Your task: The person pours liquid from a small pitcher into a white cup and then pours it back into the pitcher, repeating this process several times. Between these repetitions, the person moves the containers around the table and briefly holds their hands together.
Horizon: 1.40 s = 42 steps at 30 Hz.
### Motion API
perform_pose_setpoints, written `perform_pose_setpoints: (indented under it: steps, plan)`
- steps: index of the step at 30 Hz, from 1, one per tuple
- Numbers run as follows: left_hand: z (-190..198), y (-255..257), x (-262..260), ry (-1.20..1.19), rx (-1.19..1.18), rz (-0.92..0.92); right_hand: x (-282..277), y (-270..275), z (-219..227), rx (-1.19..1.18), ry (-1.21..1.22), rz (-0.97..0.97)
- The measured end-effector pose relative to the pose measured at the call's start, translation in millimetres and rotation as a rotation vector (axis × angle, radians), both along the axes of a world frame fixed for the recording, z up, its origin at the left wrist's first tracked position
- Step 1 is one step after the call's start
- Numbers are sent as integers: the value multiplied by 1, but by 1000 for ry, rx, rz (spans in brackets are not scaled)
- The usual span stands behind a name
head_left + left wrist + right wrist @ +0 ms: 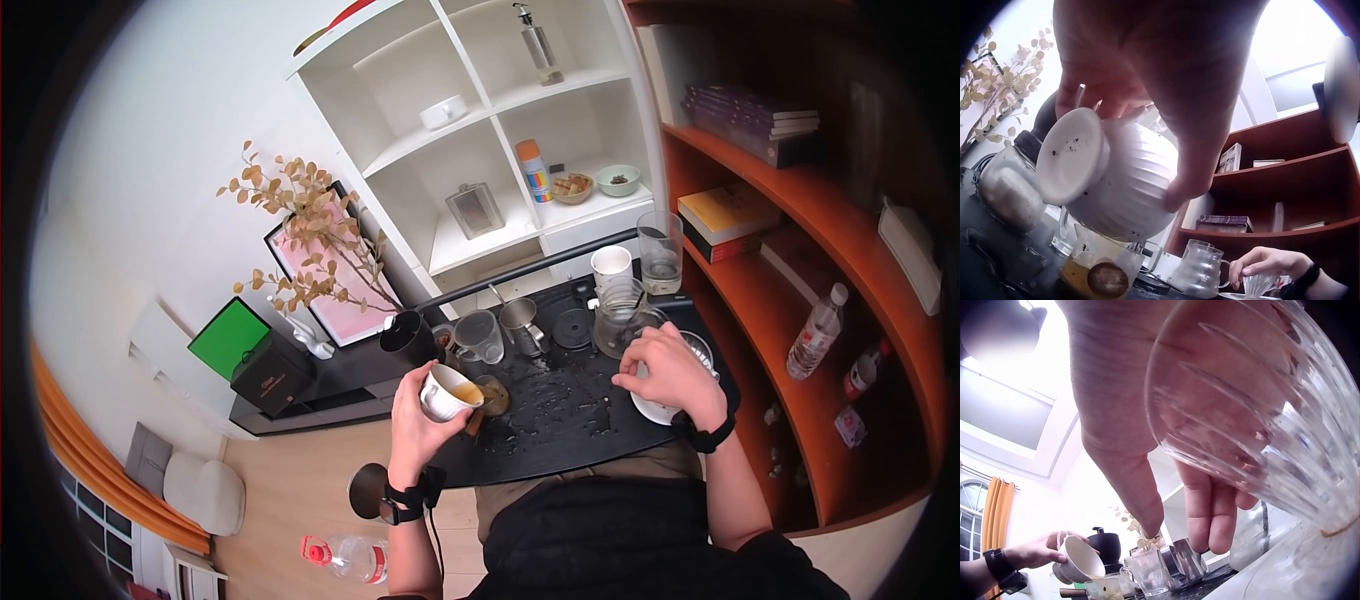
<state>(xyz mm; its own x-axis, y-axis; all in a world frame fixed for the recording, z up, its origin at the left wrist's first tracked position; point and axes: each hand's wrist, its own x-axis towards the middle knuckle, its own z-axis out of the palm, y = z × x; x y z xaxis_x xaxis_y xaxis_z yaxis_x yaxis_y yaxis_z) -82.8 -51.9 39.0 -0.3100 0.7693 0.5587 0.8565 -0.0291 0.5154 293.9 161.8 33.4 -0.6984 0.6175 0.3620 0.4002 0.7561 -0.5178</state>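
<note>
A white ribbed cup [440, 395] with brown liquid at its lip is gripped by my left hand [412, 430], tilted toward the right. In the left wrist view the cup [1129, 181] hangs over a small glass vessel [1094, 269] holding amber liquid; its wooden handle [474, 423] shows in the head view. My right hand [675, 370] hovers above a white plate [655, 411], its fingers bent loosely and pinching nothing visible. A clear ribbed glass [1260, 419] stands beside that hand in the right wrist view, partly covering its palm.
On the wet black table [560, 420] are a glass mug [480, 337], a metal pitcher [521, 322], a glass server [612, 325], a white cup [611, 265] and a tall glass [660, 260]. Shelves stand behind and at right; a large bottle [355, 558] is at lower left.
</note>
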Motion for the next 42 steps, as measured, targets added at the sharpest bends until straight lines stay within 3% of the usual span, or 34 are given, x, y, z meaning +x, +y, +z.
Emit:
perform_pose_setpoints:
  steps: [11,20,26,36,42]
  plan:
    - [36,15,-6,270,-208,-65,-1,-1,1,7,2,-4]
    - [55,32,-15,381,-314,-198,0,1,-2,29,6,2]
    - [69,34,-6,388,-417,-184,0,0,-2,24,17,-6]
    - [67,35,-8,398,-390,-194,-1,1,-1,15,11,-4]
    - [59,25,-4,280,-274,-128,0,2,-5,27,18,-3]
